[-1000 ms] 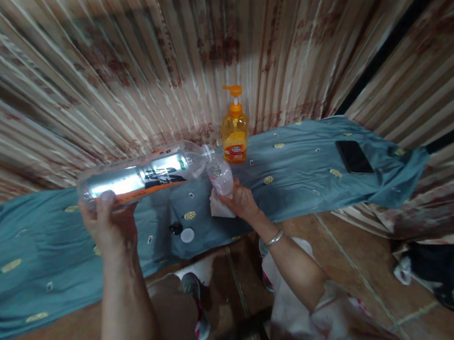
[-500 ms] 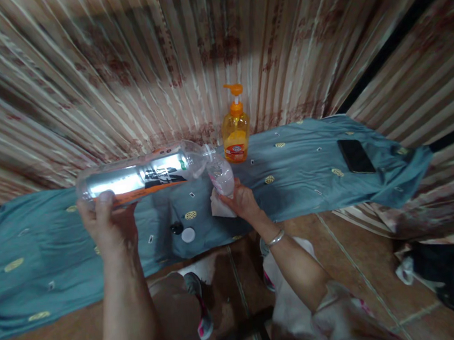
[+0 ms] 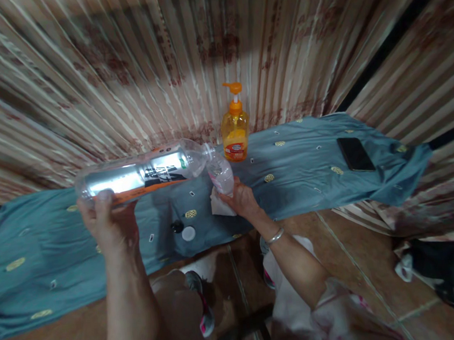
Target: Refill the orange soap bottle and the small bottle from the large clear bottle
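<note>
My left hand (image 3: 108, 217) is wrapped round the base end of a large clear plastic bottle (image 3: 130, 177) with a silver and orange label. The bottle lies almost level in the air, its neck pointing right. At its mouth is a small clear bottle (image 3: 221, 175), tilted, which my right hand (image 3: 241, 198) grips from the right. The two mouths meet or nearly meet; whether liquid flows between them I cannot tell. Under the small bottle is a pale folded paper or cloth (image 3: 220, 205). A black cap (image 3: 177, 226) and a white round lid (image 3: 189, 233) lie below the bottles.
An orange pump bottle (image 3: 236, 134) stands behind the small bottle, close to the curtain (image 3: 198, 48). On the right of the blue cloth-covered bench (image 3: 294, 195) lies a black phone (image 3: 355, 154). Dark and pale fabric items (image 3: 443, 261) sit at the lower right.
Both hands and both bottles hold almost the same places. Only a very slight shift of the whole view shows.
</note>
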Demonstrator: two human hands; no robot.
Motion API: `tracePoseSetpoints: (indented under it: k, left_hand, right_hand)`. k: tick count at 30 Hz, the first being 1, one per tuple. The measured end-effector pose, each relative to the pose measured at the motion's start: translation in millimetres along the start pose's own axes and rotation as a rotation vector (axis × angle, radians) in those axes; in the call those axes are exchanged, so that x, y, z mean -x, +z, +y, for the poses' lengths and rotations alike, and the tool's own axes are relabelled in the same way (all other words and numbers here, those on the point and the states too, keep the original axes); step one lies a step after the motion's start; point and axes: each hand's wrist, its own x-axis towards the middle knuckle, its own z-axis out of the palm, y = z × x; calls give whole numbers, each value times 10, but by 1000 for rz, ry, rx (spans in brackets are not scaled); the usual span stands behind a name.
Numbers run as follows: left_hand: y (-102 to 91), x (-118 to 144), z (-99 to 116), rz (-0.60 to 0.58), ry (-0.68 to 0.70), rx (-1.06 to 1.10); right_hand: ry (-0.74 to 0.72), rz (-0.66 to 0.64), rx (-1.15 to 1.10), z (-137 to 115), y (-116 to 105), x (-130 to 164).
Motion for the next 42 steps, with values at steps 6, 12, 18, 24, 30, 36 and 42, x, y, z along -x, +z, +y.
tracePoseSetpoints:
  k: [6, 12, 18, 24, 30, 36, 42]
  left_hand:
    - [-15, -9, -17, 0, 15, -4]
    - [-34, -23, -20, -28, 30, -24]
    - [-28, -24, -20, -72, 40, -57]
    - [47, 21, 31, -38, 17, -50]
    - [92, 52, 79, -46, 9, -16]
    - [117, 55, 98, -47, 6, -13]
    - [117, 50, 107, -41, 2, -14]
  right_hand:
    - [-5, -23, 0, -5, -20, -1]
    - [13, -28, 24, -38, -78, 12]
    - [14, -50, 34, -42, -101, 12]
    - [6, -3, 19, -21, -33, 10]
    - [-16, -13, -2, 6, -2, 16]
    - [-22, -32, -6, -10, -53, 19]
    - [3, -45, -6, -21, -96, 12]
